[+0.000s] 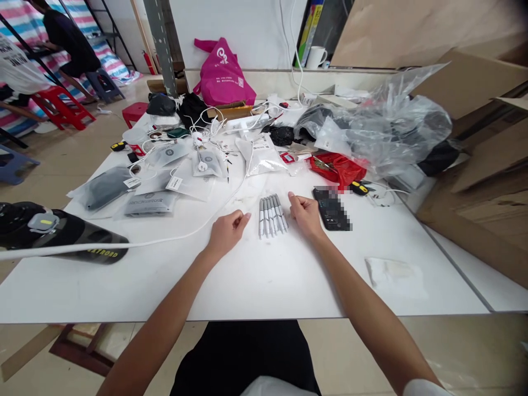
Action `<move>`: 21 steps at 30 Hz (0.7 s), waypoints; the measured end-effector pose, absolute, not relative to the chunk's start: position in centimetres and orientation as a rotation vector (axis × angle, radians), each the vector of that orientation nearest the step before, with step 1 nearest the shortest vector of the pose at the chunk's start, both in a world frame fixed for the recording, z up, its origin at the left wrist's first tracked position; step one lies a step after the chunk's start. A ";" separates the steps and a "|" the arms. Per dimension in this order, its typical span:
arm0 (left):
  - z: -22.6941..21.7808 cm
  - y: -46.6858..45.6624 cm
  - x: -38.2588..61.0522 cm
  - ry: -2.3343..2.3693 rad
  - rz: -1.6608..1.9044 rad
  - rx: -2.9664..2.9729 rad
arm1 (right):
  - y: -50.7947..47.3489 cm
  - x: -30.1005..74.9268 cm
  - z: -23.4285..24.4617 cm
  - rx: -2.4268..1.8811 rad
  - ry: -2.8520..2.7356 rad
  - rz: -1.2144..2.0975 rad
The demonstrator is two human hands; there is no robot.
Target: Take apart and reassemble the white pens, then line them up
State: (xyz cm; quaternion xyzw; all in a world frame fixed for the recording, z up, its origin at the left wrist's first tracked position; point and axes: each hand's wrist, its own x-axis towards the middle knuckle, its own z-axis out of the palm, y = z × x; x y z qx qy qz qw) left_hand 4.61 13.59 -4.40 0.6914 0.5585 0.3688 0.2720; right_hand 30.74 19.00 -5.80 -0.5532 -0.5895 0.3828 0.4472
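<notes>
Several grey marker pens (272, 215) lie side by side in a neat row on the white table (256, 275). My left hand (227, 231) rests on the table just left of them, its fingers curled loosely with nothing in them. My right hand (304, 213) lies just right of the pens, fingers curled, the thumb close to the outermost pen. A black phone (331, 209) lies right of my right hand.
Clear packets (181, 176), white cables (206, 132), a pink bag (223, 74), a red pouch (339, 168) and crumpled plastic bags (388, 126) crowd the far half. A black device (61, 234) sits at the left edge. Cardboard (474, 181) stands right. A person sits far left.
</notes>
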 end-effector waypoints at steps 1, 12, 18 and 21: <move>-4.4 13.6 5.0 1.546 0.903 1.963 | 18.8 30.5 -5.8 -1.363 -1.457 0.912; -2.1 16.1 9.5 1.755 0.322 2.097 | 17.9 29.4 -5.4 -1.308 -1.785 0.787; -0.2 17.0 10.5 1.879 0.094 2.018 | 17.1 28.9 -5.1 -1.373 -2.257 0.494; 1.6 17.4 9.8 1.861 0.164 1.919 | 17.0 28.8 -5.0 -1.428 -2.369 0.399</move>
